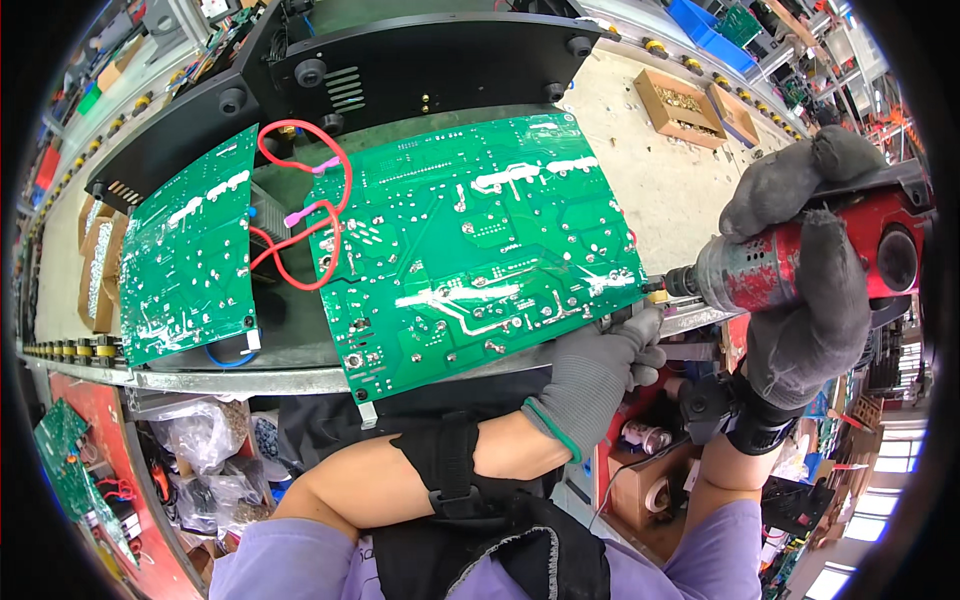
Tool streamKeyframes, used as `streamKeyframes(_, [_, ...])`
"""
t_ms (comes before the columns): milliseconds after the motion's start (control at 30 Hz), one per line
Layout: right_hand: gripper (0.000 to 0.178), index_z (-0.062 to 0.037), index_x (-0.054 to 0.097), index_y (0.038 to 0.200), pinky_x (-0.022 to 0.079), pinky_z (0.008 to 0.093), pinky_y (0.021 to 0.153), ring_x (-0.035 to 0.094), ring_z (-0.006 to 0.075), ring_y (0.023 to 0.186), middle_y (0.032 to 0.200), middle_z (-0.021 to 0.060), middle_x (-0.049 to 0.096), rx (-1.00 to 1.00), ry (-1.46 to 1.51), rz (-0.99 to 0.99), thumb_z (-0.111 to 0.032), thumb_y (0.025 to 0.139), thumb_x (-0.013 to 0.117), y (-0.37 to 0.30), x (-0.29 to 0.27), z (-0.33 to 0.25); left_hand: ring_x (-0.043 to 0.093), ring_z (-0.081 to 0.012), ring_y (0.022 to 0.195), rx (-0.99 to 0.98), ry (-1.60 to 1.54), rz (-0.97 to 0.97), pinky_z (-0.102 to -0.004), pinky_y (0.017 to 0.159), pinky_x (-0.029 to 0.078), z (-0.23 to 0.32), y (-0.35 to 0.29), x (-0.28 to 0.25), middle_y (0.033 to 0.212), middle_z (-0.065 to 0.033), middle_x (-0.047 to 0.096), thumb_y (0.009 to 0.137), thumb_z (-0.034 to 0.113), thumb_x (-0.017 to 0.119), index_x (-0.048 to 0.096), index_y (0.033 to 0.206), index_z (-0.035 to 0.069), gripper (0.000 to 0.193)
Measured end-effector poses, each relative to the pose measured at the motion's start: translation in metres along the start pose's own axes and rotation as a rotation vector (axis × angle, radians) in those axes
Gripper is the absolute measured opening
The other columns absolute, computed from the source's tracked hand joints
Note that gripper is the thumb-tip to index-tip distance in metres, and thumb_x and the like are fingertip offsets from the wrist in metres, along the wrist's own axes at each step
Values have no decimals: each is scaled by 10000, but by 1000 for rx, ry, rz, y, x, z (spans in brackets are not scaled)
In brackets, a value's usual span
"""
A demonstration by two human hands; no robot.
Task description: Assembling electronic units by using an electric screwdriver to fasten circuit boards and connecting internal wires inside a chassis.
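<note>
My right hand (822, 285), in a grey glove, grips a red power screwdriver (755, 268) held level, its tip pointing left at the right edge of a large green circuit board (440, 250). A small yellowish piece (657, 297) sits by the tip. My left hand (600, 370), also gloved, is closed at the board's near right corner; what its fingers pinch is hidden. The board lies tilted with its soldered side up. Red wires (348, 178) with pink connectors lie between it and a second green board (190, 265) on the left.
Black metal panels (440, 70) with round feet stand behind the boards. Cardboard boxes of small brass parts (680, 105) sit at the back right, and a box of silvery parts (98, 270) at the left. Bags (205, 435) and a carton (635, 490) lie below the bench edge.
</note>
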State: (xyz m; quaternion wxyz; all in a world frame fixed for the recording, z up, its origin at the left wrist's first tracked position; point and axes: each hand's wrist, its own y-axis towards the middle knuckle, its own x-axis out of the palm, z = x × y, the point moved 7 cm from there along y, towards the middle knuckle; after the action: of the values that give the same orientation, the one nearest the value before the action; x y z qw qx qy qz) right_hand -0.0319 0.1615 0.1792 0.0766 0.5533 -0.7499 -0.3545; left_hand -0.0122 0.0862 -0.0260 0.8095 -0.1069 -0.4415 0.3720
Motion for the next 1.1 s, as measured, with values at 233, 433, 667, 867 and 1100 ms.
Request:
streamKeyframes(233, [479,8,486,1306,470,368,701,553,221,769,901,129,579,-13,-88,9,-178,896,649,0,-2,2,655,-120,628,23,-184,4,-231,550,509,-1,1,3,781,-50,694,1006,193,639,682,965,41,163])
streamKeyframes(433, [489,0,482,1320,473,361,683,549,214,766,910,124,582,15,-20,-10,-188,905,659,-1,0,4,669,-124,676,9,-207,2,-238,603,553,1,-5,5,817,-56,685,1005,164,640,667,1030,8,160])
streamKeyframes(667, [501,-8,477,1336,477,352,662,546,205,763,920,120,585,39,32,-30,-200,915,670,3,1,6,674,-123,751,6,-197,14,-235,635,561,3,-7,8,898,-45,668,998,134,646,647,1097,-2,169])
streamKeyframes(867, [503,-14,472,1341,482,344,652,548,203,765,918,116,583,84,9,0,-202,919,670,1,3,4,677,-132,793,17,-188,-24,-236,655,565,3,-7,8,927,-41,667,1000,132,643,649,1112,-2,174])
streamKeyframes(1100, [479,-9,477,1318,486,342,642,551,203,768,910,115,579,34,-5,1,-198,919,663,0,3,3,701,-155,770,-54,-217,12,-244,645,578,-3,-4,4,908,-77,691,1010,145,631,647,1083,-26,187])
